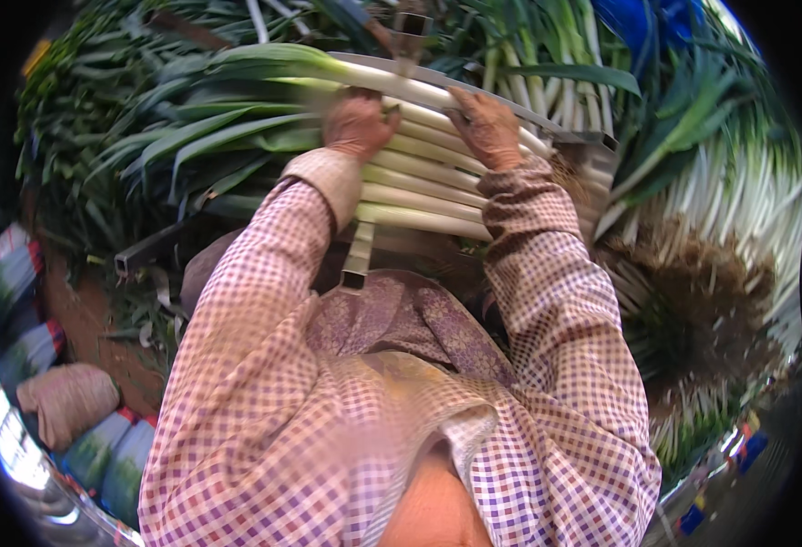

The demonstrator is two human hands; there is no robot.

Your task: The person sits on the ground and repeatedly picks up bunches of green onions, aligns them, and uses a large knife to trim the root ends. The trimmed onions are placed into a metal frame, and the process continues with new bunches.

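Note:
Several leeks (428, 176) lie side by side on a metal frame before me, white stems to the right and green leaves to the left. My left hand (360, 123) rests on them where the stems turn green, its fingers partly hidden beneath the farthest leek. At the far side, my right hand (484, 126) touches the white stem of that leek (401, 83), thumb and fingers apart. Whether either hand grips a stem is unclear. Roots show at the right ends, beside a metal plate (596, 174). A square metal tube (358, 256) points towards my lap.
A heap of leek leaves (79, 130) spreads at the left. More leeks with roots (722, 198) are piled at the right, others (558, 89) beyond the frame. Filled bags (100, 451) and a rolled cloth-like bundle (69, 403) lie at lower left. Another metal tube (151, 247) juts out left.

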